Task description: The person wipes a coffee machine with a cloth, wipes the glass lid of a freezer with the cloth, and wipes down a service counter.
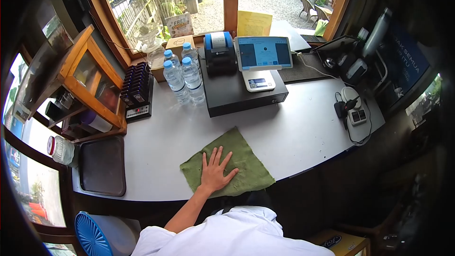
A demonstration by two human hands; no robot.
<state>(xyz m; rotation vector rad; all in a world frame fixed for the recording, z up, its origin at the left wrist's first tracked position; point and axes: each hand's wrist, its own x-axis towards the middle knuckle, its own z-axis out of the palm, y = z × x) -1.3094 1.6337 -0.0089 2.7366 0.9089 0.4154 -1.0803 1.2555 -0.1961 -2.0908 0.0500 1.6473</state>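
A green cloth (246, 163) lies spread on the white counter (161, 161), with its lower edge at the counter's front edge. My left hand (217, 170) rests flat on the cloth, palm down, its fingers spread and thumb out to the right. No part of the cloth is gripped. My right hand is not in view. Beyond the cloth stands a black cash drawer (246, 102) with a tablet (264, 52) on a white stand and a receipt printer (220, 52) on top.
Several water bottles (192, 78) stand left of the drawer. Further left are a row of black devices (136, 87), a wooden cabinet (95, 80), a dark tray (102, 166) and a glass jar (61, 150). A power strip (357, 116) with cables lies at the right.
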